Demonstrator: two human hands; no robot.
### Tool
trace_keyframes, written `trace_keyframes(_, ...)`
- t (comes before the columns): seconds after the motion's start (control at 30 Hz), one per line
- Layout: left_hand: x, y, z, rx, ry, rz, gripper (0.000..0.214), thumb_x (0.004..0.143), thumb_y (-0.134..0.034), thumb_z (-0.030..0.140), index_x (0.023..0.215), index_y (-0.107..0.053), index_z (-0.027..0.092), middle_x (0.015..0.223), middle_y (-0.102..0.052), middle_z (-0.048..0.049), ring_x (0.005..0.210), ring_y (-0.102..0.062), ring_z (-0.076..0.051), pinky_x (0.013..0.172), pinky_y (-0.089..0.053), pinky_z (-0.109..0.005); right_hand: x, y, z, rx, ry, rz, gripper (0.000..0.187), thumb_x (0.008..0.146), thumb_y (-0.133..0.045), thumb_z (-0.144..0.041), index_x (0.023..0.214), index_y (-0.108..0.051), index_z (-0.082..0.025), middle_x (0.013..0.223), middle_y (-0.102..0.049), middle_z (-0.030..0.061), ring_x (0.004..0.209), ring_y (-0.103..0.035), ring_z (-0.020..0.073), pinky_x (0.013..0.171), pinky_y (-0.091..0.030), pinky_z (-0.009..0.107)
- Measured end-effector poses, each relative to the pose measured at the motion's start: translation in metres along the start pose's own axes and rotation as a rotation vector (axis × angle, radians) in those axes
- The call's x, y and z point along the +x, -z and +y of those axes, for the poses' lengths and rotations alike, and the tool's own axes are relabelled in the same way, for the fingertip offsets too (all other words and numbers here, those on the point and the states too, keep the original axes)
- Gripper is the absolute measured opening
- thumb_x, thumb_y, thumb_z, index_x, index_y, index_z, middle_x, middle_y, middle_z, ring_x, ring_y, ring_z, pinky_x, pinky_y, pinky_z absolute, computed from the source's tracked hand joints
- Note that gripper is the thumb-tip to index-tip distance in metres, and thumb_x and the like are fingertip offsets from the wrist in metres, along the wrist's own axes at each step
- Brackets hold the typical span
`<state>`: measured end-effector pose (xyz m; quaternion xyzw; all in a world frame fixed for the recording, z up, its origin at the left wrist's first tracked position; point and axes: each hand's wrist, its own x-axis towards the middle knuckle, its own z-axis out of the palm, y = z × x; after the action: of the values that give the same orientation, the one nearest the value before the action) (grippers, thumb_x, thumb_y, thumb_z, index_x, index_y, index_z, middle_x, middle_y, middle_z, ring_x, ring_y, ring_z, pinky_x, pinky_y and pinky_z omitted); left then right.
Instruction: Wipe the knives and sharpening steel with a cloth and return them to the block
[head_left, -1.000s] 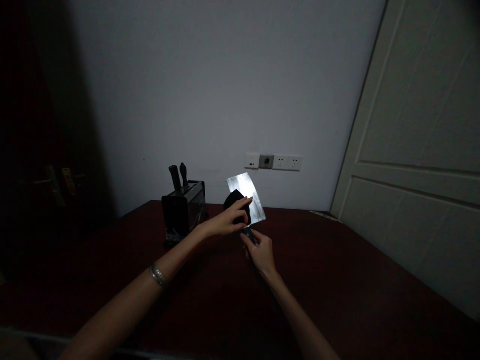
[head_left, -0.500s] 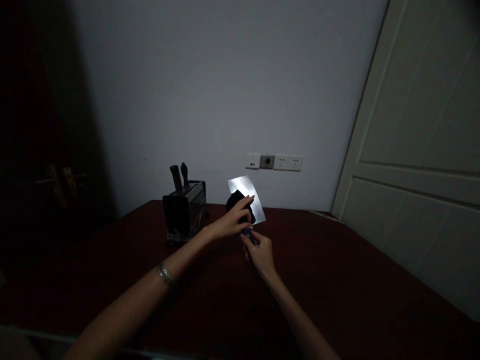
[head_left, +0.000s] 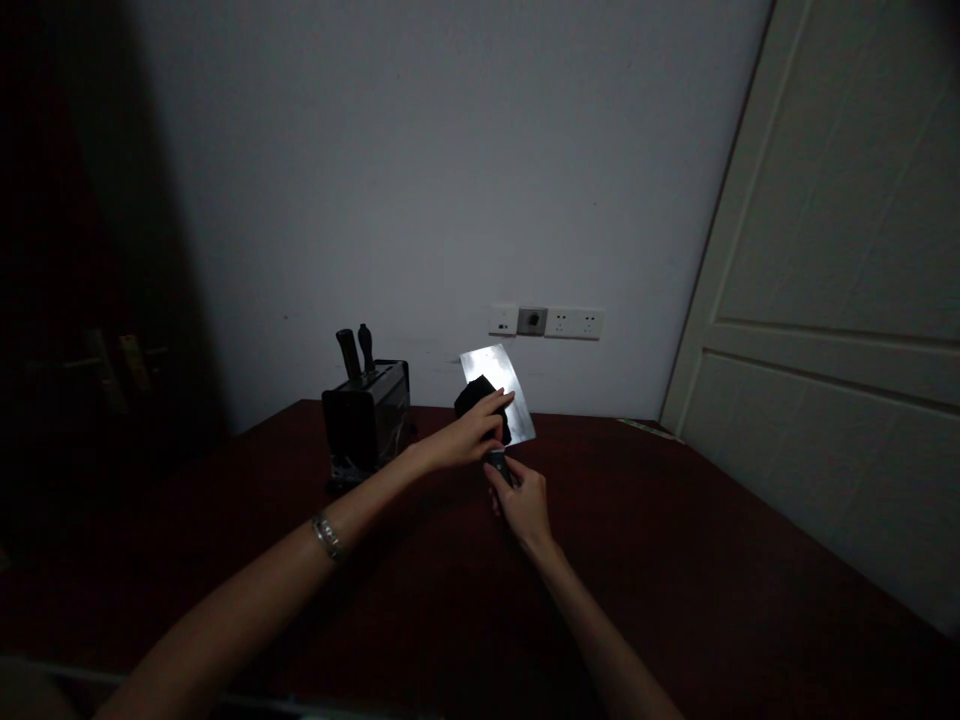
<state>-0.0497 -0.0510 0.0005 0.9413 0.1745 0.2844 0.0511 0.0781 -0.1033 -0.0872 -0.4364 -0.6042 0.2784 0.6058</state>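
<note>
A cleaver (head_left: 517, 398) with a broad, shiny blade is held up over the table, its blade pointing away from me. My right hand (head_left: 523, 502) is closed round its dark handle (head_left: 498, 463). My left hand (head_left: 474, 436) presses a black cloth (head_left: 472, 393) against the blade near the handle, fingers bent over the cloth. Part of the blade is covered by the cloth and fingers. To the left stands a black knife block (head_left: 367, 415) with two dark handles (head_left: 348, 352) sticking up from its top.
The dark red table (head_left: 637, 540) reaches to a pale wall with sockets (head_left: 574, 322). A white panelled door (head_left: 832, 300) borders the table on the right. Deep shadow and a door handle (head_left: 135, 362) lie at the left.
The cleaver and both hands have shifted very slightly; the cloth stays against the blade. My view has moved a little. Both hands keep their holds.
</note>
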Motion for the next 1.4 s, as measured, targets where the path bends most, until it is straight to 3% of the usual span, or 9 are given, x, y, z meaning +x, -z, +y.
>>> trace_keyframes(0.1,0.006,-0.008,0.005,0.015,0.011,0.004,0.007,0.077,-0.052,0.01,0.077,-0.055,0.017,0.145,-0.023,-0.0083,0.136,-0.008,-0.022,0.109,-0.019,-0.046,0.0,-0.001,-0.002,-0.012,0.005,-0.009,0.026,0.072,-0.056,-0.039,0.061,-0.058,-0.016,0.041,-0.05,-0.0025,0.033,-0.045,0.0102,0.035,-0.033,0.02)
trace_keyframes(0.23,0.011,-0.01,0.008,0.078,-0.001,0.027,0.008,0.078,-0.053,0.014,0.086,-0.055,0.017,0.145,-0.021,-0.0103,0.136,-0.01,-0.024,0.108,-0.02,-0.047,0.002,-0.002,-0.003,0.134,-0.123,-0.021,0.026,0.068,-0.058,-0.04,0.058,-0.054,-0.016,0.041,-0.049,-0.0036,0.03,-0.042,0.0086,0.031,-0.03,0.019)
trace_keyframes(0.43,0.01,-0.014,0.002,0.281,0.182,0.312,0.042,0.069,-0.068,0.034,0.105,-0.051,0.019,0.121,-0.04,-0.0121,0.12,-0.032,-0.031,0.097,-0.033,-0.049,0.006,0.0,-0.005,0.258,-0.183,0.018,0.03,0.067,-0.061,-0.044,0.06,-0.053,-0.016,0.041,-0.047,-0.0047,0.029,-0.039,0.0072,0.03,-0.031,0.019)
trace_keyframes(0.67,0.007,-0.011,-0.007,0.274,0.179,0.37,0.019,0.081,-0.052,0.019,0.1,-0.054,0.02,0.099,-0.051,-0.0059,0.101,-0.044,-0.022,0.088,-0.04,-0.038,0.006,-0.001,-0.001,0.246,-0.218,0.025,0.03,0.067,-0.062,-0.044,0.063,-0.054,-0.015,0.043,-0.048,-0.0048,0.031,-0.041,0.0071,0.029,-0.032,0.018)
trace_keyframes(0.9,-0.022,-0.012,-0.039,0.199,0.413,0.799,0.014,0.08,-0.05,0.015,0.093,-0.055,0.019,0.092,-0.052,-0.0044,0.093,-0.05,-0.019,0.085,-0.042,-0.036,0.008,0.003,-0.002,0.309,-0.205,0.058,0.033,0.066,-0.064,-0.046,0.062,-0.052,-0.015,0.045,-0.049,-0.0038,0.031,-0.041,0.007,0.028,-0.033,0.018)
trace_keyframes(1.0,-0.039,-0.029,-0.052,0.152,0.458,0.715,0.014,0.079,-0.051,0.014,0.091,-0.055,0.018,0.091,-0.053,-0.0038,0.092,-0.051,-0.018,0.084,-0.042,-0.035,0.009,0.003,-0.002,0.346,-0.212,0.092,0.035,0.064,-0.065,-0.047,0.062,-0.052,-0.015,0.046,-0.05,-0.0039,0.031,-0.042,0.0067,0.028,-0.034,0.018)
trace_keyframes(1.1,-0.053,-0.053,-0.054,0.109,0.437,0.549,0.016,0.08,-0.049,0.013,0.094,-0.056,0.017,0.094,-0.052,-0.0044,0.091,-0.051,-0.016,0.084,-0.042,-0.032,0.01,0.003,-0.003,0.36,-0.208,0.109,0.035,0.063,-0.066,-0.047,0.061,-0.051,-0.015,0.045,-0.049,-0.0047,0.031,-0.042,0.0065,0.028,-0.034,0.017)
trace_keyframes(1.23,-0.062,-0.077,-0.045,0.076,0.369,0.317,0.021,0.081,-0.047,0.013,0.099,-0.055,0.018,0.098,-0.05,-0.005,0.092,-0.05,-0.016,0.084,-0.042,-0.031,0.008,0.003,-0.005,0.352,-0.181,0.105,0.034,0.064,-0.065,-0.046,0.061,-0.052,-0.015,0.045,-0.048,-0.0051,0.032,-0.041,0.0065,0.029,-0.034,0.017)
trace_keyframes(1.4,-0.062,-0.096,-0.028,0.071,0.276,0.148,0.017,0.08,-0.046,0.011,0.093,-0.054,0.018,0.1,-0.05,-0.0053,0.094,-0.048,-0.016,0.085,-0.041,-0.03,0.009,0.004,-0.004,0.333,-0.152,0.085,0.033,0.066,-0.063,-0.046,0.063,-0.054,-0.015,0.045,-0.048,-0.0051,0.034,-0.04,0.0074,0.032,-0.034,0.019)
